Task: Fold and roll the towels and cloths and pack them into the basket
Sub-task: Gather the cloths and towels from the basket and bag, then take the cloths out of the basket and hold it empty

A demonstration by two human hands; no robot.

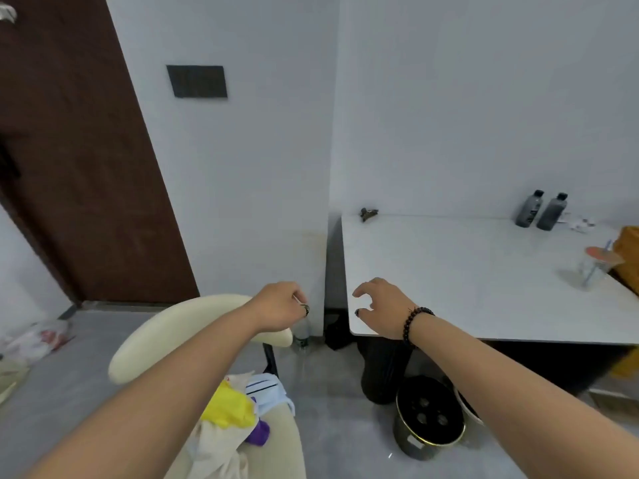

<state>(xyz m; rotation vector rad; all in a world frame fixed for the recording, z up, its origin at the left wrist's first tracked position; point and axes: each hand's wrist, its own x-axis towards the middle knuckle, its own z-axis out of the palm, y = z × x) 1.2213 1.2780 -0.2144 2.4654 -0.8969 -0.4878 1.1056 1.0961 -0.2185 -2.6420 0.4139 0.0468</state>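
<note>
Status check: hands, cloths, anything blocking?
Left hand and right hand both empty, raised. Yellow, white and purple cloths heaped, unfolded, on cream chair. Orange woven basket on white table. No blocker visible.

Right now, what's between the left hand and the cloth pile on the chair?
Head view: only the chair backrest and the left forearm; the left hand holds nothing, and the cloth pile lies on the seat.

A chair (193, 326) stands on the left, with a pile of cloths (238, 406) on its seat. The surface (466, 271) is on the right. Two bottles (539, 210) stand at its far side, by the wall. What may be a basket (629, 254) sits at its right edge. A bin (428, 420) stands on the floor below.
</note>
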